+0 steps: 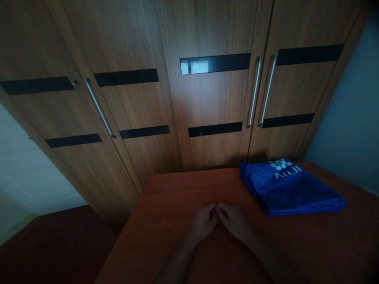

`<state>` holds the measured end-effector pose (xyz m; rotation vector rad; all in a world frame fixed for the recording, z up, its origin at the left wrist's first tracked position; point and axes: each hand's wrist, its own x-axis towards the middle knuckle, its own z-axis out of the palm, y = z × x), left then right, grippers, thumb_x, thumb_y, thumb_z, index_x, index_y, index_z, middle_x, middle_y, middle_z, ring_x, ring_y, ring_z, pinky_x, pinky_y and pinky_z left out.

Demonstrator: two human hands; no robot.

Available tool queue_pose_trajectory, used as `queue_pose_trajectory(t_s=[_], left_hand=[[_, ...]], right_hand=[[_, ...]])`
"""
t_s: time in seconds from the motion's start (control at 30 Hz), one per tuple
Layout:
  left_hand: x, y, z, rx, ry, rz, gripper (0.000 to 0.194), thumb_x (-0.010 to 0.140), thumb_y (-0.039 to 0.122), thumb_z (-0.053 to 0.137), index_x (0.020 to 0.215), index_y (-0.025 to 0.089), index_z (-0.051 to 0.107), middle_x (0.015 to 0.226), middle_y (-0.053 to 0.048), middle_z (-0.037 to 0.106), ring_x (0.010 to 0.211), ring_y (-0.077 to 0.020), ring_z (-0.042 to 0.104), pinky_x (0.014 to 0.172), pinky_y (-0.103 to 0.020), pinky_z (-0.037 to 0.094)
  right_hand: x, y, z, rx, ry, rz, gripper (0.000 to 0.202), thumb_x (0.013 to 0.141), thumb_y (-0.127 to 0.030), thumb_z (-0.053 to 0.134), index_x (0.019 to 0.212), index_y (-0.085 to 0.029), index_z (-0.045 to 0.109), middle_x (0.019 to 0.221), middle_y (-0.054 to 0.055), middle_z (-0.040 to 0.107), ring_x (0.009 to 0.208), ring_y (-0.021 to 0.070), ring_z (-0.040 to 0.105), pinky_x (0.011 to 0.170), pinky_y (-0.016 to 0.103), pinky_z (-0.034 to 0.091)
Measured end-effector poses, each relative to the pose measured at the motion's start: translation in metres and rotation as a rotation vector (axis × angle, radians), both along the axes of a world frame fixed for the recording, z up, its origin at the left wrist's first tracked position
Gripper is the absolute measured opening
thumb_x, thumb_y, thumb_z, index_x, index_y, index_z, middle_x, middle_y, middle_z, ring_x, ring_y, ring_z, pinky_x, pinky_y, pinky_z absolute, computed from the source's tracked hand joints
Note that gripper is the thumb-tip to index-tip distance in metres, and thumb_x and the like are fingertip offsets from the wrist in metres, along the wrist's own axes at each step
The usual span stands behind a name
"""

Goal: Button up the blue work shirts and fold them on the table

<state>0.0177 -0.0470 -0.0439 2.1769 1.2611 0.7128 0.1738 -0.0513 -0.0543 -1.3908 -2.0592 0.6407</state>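
Observation:
My left hand (203, 221) and my right hand (232, 220) rest on the reddish-brown table (166, 205), their fingertips touching in the middle. Both hands have curled fingers, and the image is too dark to make out anything held between them. A folded blue cloth or bag (293, 193) with a white dotted logo and lettering lies flat on the table, to the right of my right hand and apart from it.
Beyond the table stands a wooden wardrobe (207, 94) with black strips and long metal handles. A blue-grey wall (349, 130) is at the right. Dark floor (59, 244) and a pale surface (26, 173) show at the left.

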Motion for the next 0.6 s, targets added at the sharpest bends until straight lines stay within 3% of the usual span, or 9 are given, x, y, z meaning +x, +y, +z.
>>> queue_pose_trajectory(t_s=[0.27,0.37,0.47,0.6], left_hand=[[0.0,0.0,-0.002,-0.001,-0.001,-0.002,0.02,0.082,0.018,0.046,0.091,0.02,0.064,0.081,-0.002,0.068,0.071,-0.0142,0.06,0.065,-0.023,0.042],[-0.001,0.001,-0.004,-0.015,-0.002,0.001,0.022,0.084,0.022,0.047,0.096,0.021,0.065,0.083,-0.002,0.069,0.073,-0.0148,0.062,0.068,-0.024,0.044],[-0.002,0.002,-0.006,-0.041,0.011,0.001,0.022,0.084,0.025,0.047,0.096,0.021,0.065,0.083,-0.002,0.069,0.074,-0.0153,0.062,0.068,-0.024,0.044],[-0.003,0.003,-0.008,-0.043,-0.013,0.003,0.021,0.084,0.025,0.048,0.096,0.021,0.066,0.084,-0.002,0.069,0.076,-0.0151,0.063,0.069,-0.024,0.045]], right_hand=[[0.01,0.001,0.007,0.067,-0.126,-0.016,0.027,0.093,-0.029,0.036,0.082,-0.023,0.061,0.081,0.001,0.069,0.075,0.0164,0.065,0.066,0.025,0.042],[0.039,0.009,0.016,0.118,-0.225,-0.241,0.029,0.094,-0.033,0.033,0.091,-0.023,0.061,0.089,0.004,0.07,0.08,0.019,0.066,0.07,0.028,0.044],[0.078,0.021,0.021,0.198,-0.339,-0.522,0.033,0.092,-0.04,0.037,0.111,-0.022,0.057,0.111,0.009,0.065,0.099,0.0245,0.061,0.079,0.033,0.046],[0.129,0.032,0.023,0.198,-0.547,-0.675,0.051,0.087,-0.049,0.044,0.127,-0.017,0.05,0.129,0.015,0.053,0.116,0.0342,0.049,0.086,0.045,0.044]])
